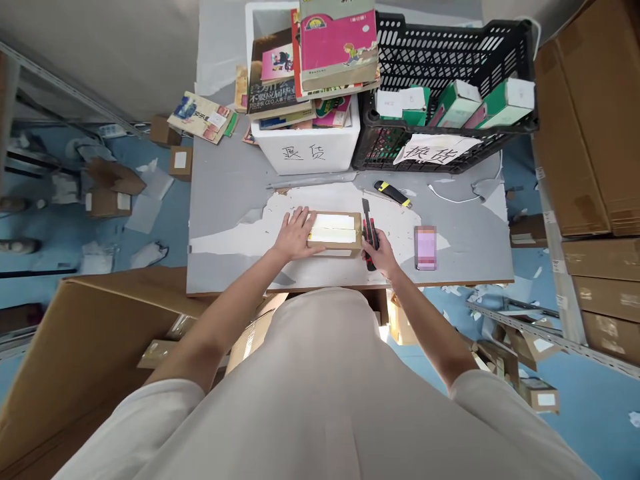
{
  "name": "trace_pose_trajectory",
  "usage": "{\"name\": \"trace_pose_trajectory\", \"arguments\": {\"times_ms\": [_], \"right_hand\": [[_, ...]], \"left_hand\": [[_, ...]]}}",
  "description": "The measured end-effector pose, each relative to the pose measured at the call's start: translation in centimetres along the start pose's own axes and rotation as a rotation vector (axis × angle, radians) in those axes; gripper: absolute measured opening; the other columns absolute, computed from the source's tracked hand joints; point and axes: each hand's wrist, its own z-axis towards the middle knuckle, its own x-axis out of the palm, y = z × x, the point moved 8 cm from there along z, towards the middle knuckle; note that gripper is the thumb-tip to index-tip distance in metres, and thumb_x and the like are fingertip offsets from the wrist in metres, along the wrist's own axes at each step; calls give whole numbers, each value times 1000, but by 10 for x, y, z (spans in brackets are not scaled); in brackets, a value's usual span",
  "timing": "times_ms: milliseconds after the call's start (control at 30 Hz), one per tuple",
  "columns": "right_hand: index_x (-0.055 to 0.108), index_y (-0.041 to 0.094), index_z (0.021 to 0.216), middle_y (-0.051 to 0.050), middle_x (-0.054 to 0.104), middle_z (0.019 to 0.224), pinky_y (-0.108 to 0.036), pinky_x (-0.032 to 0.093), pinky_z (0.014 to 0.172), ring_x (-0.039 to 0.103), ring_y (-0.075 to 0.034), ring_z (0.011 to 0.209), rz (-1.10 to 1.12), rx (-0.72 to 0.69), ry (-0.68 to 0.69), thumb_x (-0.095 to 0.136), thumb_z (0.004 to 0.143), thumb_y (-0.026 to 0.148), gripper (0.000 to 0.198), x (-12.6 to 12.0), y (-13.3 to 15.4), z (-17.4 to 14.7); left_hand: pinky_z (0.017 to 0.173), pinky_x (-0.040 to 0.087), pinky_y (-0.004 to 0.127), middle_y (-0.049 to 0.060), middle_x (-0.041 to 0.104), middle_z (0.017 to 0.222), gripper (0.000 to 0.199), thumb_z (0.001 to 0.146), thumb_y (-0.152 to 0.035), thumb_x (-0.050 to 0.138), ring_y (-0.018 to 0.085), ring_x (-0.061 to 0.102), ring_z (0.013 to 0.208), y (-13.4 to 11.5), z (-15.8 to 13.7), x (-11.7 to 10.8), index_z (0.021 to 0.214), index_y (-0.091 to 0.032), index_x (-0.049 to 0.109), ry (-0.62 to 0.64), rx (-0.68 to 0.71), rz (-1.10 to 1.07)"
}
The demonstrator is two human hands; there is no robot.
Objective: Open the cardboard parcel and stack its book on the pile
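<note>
A small brown cardboard box point(357, 235) with white labels on top lies near the front edge of the grey table. My left hand point(296, 236) rests with spread fingers on the box's left end. At the other end, my right hand point(380, 252) is closed round a black and red utility knife point(371, 235), its blade extended and pointing away from me. The knife is right beside the box; I cannot tell whether they touch. A second cutter, yellow and black point(393, 193), lies behind the knife. To the right is a phone point(425, 248) with a pink screen.
At the back stand a white foam bin point(310, 152) piled with books and a black plastic crate point(450, 60) holding green-and-white boxes. A loose book point(200, 117) overhangs the table's left edge. A large open carton point(100, 333) stands front left, and stacked cartons point(600, 267) line the right.
</note>
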Motion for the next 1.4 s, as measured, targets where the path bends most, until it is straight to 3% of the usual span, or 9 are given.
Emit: {"name": "trace_pose_trajectory", "arguments": {"times_ms": [100, 200, 567, 733, 867, 967, 1133, 1300, 1400], "right_hand": [[32, 24, 145, -3, 62, 98, -23, 50, 53, 54, -5, 56, -195, 5, -42, 56, 81, 51, 74, -20, -4, -26], [25, 29, 153, -3, 63, 102, -22, 50, 52, 53, -4, 55, -307, 49, -32, 51, 85, 45, 74, -34, -8, -48], [31, 33, 152, 0, 65, 90, -19, 50, 46, 54, -4, 50, -359, 115, 81, 52, 86, 32, 69, -26, 0, -49], [36, 33, 150, 2, 62, 74, -17, 46, 40, 53, -5, 45, -457, 128, 239, 54, 86, 26, 67, -39, 9, -45], [38, 36, 148, 2, 62, 79, -19, 46, 40, 52, -4, 44, -468, 186, 355, 54, 86, 25, 65, -48, 6, -48], [33, 36, 150, 1, 63, 85, -19, 48, 42, 53, -4, 46, -425, 198, 350, 53, 87, 27, 67, -47, 3, -56], [32, 33, 151, 4, 58, 71, -20, 48, 43, 53, -6, 45, -473, 200, 352, 51, 88, 28, 66, -42, -7, -82], [31, 29, 152, 4, 54, 61, -21, 48, 46, 51, -7, 45, -559, 100, 320, 46, 89, 27, 64, -37, -12, -98], [29, 26, 153, 1, 59, 69, -20, 47, 45, 50, -6, 44, -519, 96, 308, 43, 91, 29, 64, -34, -17, -105]], "left_hand": [[115, 17, 54, 24, 31, 148, 110, 68, -78, 58, 40, 24, 140, 2, 6, 6, 149, -9, 28, -9, -19, -20], [113, 21, 52, 24, 35, 144, 114, 64, -82, 59, 40, 29, 136, 1, 2, 8, 147, -9, 32, -64, -40, -27], [113, 21, 52, 25, 34, 144, 113, 65, -82, 59, 41, 28, 136, -7, -6, 10, 147, -8, 32, -78, -67, 18], [113, 24, 51, 25, 35, 142, 114, 63, -81, 62, 41, 28, 135, -6, -6, 13, 146, -7, 32, -88, -85, -19], [114, 22, 53, 26, 35, 141, 115, 62, -80, 64, 42, 27, 135, -10, -9, 18, 145, -6, 32, -92, -48, -38], [115, 21, 54, 27, 34, 141, 116, 62, -80, 63, 43, 26, 135, -10, -15, 21, 145, -4, 32, -122, -67, -26], [115, 20, 54, 28, 34, 141, 117, 62, -80, 64, 43, 26, 136, -11, -28, 31, 145, -4, 31, -133, -48, -16], [115, 20, 54, 27, 34, 141, 117, 62, -79, 64, 43, 26, 136, -11, -35, 34, 145, -4, 31, -141, -62, 1], [114, 21, 55, 27, 34, 140, 118, 62, -81, 63, 43, 27, 135, -12, -36, 35, 145, -4, 32, -156, -58, 15]]}}
